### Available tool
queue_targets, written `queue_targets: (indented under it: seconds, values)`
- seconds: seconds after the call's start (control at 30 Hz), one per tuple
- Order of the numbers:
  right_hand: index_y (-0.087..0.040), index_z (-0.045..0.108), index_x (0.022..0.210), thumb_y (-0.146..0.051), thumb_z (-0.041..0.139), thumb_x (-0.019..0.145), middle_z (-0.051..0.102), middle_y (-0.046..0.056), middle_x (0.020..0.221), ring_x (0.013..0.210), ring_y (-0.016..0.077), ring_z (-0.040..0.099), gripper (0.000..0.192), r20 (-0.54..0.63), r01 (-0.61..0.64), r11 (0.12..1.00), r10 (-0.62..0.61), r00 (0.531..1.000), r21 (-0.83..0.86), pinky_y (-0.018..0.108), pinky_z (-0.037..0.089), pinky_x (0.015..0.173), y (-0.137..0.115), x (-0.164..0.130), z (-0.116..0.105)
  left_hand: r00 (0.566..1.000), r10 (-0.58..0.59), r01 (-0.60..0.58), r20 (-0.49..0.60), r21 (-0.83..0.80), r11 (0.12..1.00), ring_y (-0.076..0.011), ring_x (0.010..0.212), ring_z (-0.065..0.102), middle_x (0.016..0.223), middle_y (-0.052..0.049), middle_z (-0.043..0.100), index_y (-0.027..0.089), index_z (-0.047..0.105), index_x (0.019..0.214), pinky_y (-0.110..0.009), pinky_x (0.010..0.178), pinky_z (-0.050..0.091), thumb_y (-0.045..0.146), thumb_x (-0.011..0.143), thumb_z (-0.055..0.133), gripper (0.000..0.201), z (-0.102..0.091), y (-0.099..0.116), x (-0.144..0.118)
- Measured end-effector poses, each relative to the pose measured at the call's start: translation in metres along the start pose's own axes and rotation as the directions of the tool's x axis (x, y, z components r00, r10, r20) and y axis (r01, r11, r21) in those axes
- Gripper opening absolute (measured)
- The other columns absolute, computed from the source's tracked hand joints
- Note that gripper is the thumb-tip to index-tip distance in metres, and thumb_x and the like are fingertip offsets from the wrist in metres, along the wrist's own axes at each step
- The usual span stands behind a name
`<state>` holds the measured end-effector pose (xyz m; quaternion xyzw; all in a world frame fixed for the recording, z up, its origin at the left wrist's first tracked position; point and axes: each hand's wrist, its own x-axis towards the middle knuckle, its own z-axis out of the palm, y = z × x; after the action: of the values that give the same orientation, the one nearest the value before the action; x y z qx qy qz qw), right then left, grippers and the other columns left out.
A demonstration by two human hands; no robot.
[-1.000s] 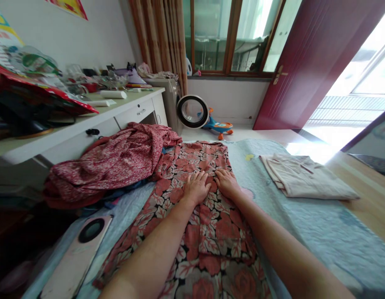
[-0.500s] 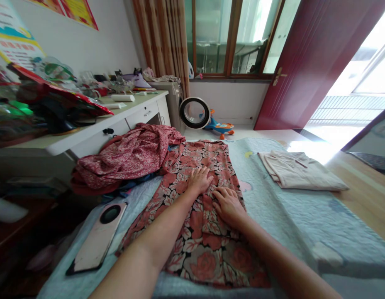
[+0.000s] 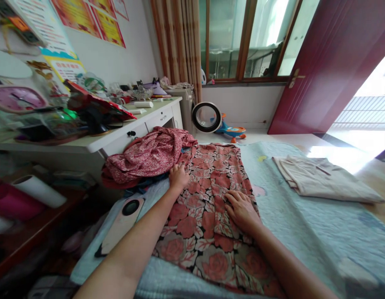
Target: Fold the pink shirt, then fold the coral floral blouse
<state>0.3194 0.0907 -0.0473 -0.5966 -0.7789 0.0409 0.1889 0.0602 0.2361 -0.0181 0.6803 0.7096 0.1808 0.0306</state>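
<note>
A floral garment (image 3: 208, 207) in red, grey and black lies spread lengthwise on the pale blue quilted bed cover (image 3: 282, 232). At its left edge is my left hand (image 3: 179, 176), fingers curled in on the fabric, close beside a heaped pile of red patterned clothes (image 3: 149, 155). My right hand (image 3: 242, 209) rests flat on the garment's right half, its fingers stretched out. Left of my left forearm, a phone (image 3: 122, 226) with a round dark camera ring lies on the cover, partly hidden by the arm.
A folded cream garment (image 3: 326, 176) lies on the right of the bed. Along the left wall stands a cluttered desk (image 3: 96, 143) with a pink clock (image 3: 20, 99). Past the bed are a round-headed fan (image 3: 206, 117), a blue ride-on toy (image 3: 231, 131) and a red door (image 3: 323, 62).
My left hand has moved from the garment's middle to its left edge, and its fingers have curled. My right hand stays on the fabric. The view has turned left.
</note>
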Motion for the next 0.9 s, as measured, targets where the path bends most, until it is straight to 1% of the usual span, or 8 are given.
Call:
queue_targets:
  seconds: [0.27,0.4,0.53,0.6,0.7,0.77,0.83,0.9]
  values:
    - [-0.027,0.063,0.128,-0.039,0.05,0.094,0.058,0.008,0.137,0.127,0.0281,0.047,0.038,0.017,-0.01,1.0,0.01,1.0,0.014,0.046,0.035,0.109,0.003,0.001,0.002,0.995,-0.045,0.04,0.086,0.062,0.997,-0.0346,0.132,0.044,0.155,-0.019,0.03,0.016,0.044,0.139,-0.041,0.104,0.039,0.044,0.086,0.056,0.061,0.014,-0.003,0.001]
    - [-0.027,0.062,0.129,-0.038,0.05,0.094,0.057,0.007,0.138,0.128,0.0284,0.047,0.038,0.019,-0.013,1.0,0.013,1.0,0.02,0.047,0.034,0.11,0.004,0.0,0.002,0.997,-0.024,0.022,0.067,0.033,0.999,-0.0331,0.123,0.052,0.135,-0.022,0.053,0.006,0.052,0.129,-0.042,0.104,0.039,0.033,0.088,0.053,0.049,0.021,0.001,0.018]
    - [-0.026,0.062,0.129,-0.037,0.051,0.093,0.057,0.008,0.138,0.127,0.0281,0.046,0.039,0.039,-0.016,1.0,0.015,0.999,0.023,0.047,0.034,0.11,0.004,0.001,0.001,0.994,0.105,-0.105,0.042,0.002,0.994,-0.0252,0.116,0.056,0.122,-0.015,0.064,0.01,0.06,0.121,-0.036,0.105,0.039,0.022,0.089,0.048,0.036,0.018,0.006,0.022]
    - [-0.025,0.062,0.129,-0.036,0.051,0.093,0.056,0.008,0.138,0.127,0.0278,0.046,0.039,0.042,-0.014,1.0,0.013,0.999,0.025,0.047,0.034,0.11,0.005,0.001,0.001,0.957,0.288,-0.287,0.041,-0.015,0.958,-0.0231,0.114,0.056,0.119,-0.011,0.065,0.013,0.063,0.119,-0.034,0.105,0.04,0.021,0.088,0.051,0.034,0.015,0.012,0.015]
    - [-0.024,0.062,0.129,-0.037,0.051,0.094,0.057,0.009,0.137,0.127,0.0276,0.046,0.039,0.032,-0.008,0.999,0.007,0.999,0.031,0.047,0.035,0.109,0.007,0.001,0.002,0.8,0.585,-0.587,0.129,-0.026,0.809,-0.0234,0.106,0.058,0.113,-0.01,0.067,0.016,0.07,0.105,-0.036,0.099,0.045,0.023,0.089,0.053,0.025,0.011,0.02,0.002]
    - [-0.025,0.062,0.128,-0.038,0.05,0.094,0.057,0.009,0.136,0.126,0.0272,0.047,0.038,0.023,0.0,0.999,-0.001,1.0,0.04,0.047,0.036,0.108,0.008,0.001,0.003,0.738,0.661,-0.665,0.135,-0.024,0.747,-0.0233,0.106,0.058,0.117,-0.009,0.065,0.019,0.073,0.098,-0.037,0.098,0.045,0.025,0.091,0.053,0.022,0.009,0.022,-0.004]
    - [-0.025,0.063,0.128,-0.039,0.05,0.095,0.058,0.008,0.136,0.126,0.027,0.048,0.038,0.016,0.005,0.999,-0.005,1.0,0.047,0.046,0.036,0.108,0.009,0.001,0.004,0.765,0.643,-0.643,0.037,-0.021,0.766,-0.0231,0.111,0.056,0.123,-0.008,0.062,0.021,0.073,0.097,-0.038,0.102,0.043,0.026,0.092,0.052,0.022,0.007,0.02,-0.005]
    - [-0.024,0.062,0.128,-0.039,0.049,0.095,0.058,0.008,0.136,0.126,0.0271,0.048,0.038,0.015,0.004,0.999,-0.005,1.0,0.047,0.046,0.036,0.108,0.009,0.001,0.004,0.853,0.517,-0.52,-0.077,-0.036,0.853,-0.0234,0.114,0.055,0.124,-0.008,0.061,0.02,0.072,0.1,-0.037,0.105,0.041,0.026,0.091,0.054,0.021,0.006,0.013,-0.001]
